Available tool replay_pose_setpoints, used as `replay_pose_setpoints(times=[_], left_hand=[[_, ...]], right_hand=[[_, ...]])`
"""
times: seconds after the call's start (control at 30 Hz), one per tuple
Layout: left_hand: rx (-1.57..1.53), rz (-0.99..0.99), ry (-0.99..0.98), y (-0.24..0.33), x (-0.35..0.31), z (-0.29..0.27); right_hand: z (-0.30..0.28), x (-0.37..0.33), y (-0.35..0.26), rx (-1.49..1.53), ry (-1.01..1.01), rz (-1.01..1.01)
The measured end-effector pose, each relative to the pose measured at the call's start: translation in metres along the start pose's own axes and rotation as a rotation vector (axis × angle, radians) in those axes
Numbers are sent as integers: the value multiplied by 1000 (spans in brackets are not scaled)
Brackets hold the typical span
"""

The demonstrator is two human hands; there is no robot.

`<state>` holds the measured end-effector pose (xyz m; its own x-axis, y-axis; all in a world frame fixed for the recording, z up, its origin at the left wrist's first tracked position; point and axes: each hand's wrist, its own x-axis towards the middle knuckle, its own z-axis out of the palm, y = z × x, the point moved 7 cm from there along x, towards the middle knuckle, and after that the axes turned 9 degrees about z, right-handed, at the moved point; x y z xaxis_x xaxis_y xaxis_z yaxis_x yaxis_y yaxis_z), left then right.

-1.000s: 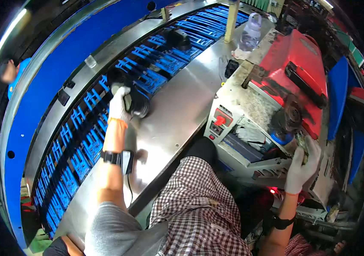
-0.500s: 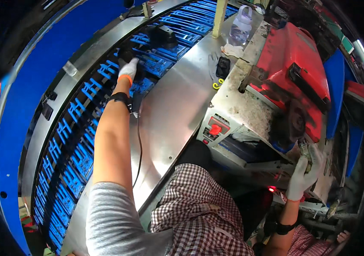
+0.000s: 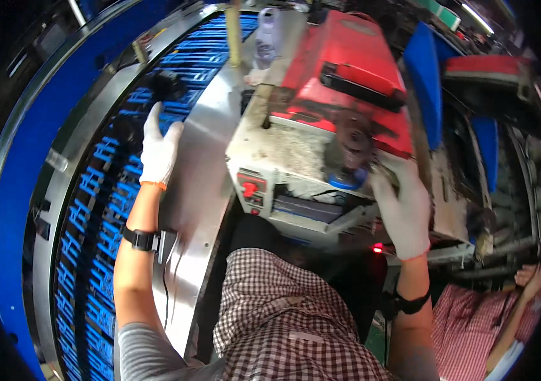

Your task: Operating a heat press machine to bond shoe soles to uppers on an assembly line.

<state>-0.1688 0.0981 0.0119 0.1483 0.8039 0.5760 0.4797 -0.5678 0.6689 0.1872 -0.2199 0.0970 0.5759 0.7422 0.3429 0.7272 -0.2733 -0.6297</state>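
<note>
My left hand point(image 3: 158, 149), in a white glove, hovers at the inner edge of a curved conveyor with blue slats point(image 3: 102, 203). Its fingers are spread and nothing is in them. Two dark, rounded objects ride on the slats near it: one dark object point(image 3: 166, 86) beyond the fingertips, another dark object point(image 3: 127, 129) beside them. My right hand point(image 3: 404, 206), also gloved in white, is closed at the side of a red-hooded machine point(image 3: 362, 60), next to its dark round part point(image 3: 354, 136) and blue ring point(image 3: 347, 181). What its fingers grip is blurred and mostly hidden.
A metal ledge point(image 3: 191, 184) runs between the conveyor and me. The machine's cream base carries a red rotary switch point(image 3: 249, 188). A clear bottle point(image 3: 267, 38) stands at the far end. At lower right is another person in red checked clothing point(image 3: 467, 324).
My left hand has let go of a dark object on the conveyor and drawn back, opening. My view has swung right. My right hand stays at the machine's side.
</note>
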Motion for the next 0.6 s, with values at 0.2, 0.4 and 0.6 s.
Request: replay_pose_setpoints(times=[0.2, 0.4, 0.6], left_hand=[[-214, 760, -120, 236, 2, 70], [78, 1059, -462, 327, 9, 146], [277, 797, -672, 347, 22, 185]], right_hand=[[-2, 19, -5, -272, -57, -132], [-4, 13, -20, -304, -207, -11], [10, 18, -2, -231, -103, -80]])
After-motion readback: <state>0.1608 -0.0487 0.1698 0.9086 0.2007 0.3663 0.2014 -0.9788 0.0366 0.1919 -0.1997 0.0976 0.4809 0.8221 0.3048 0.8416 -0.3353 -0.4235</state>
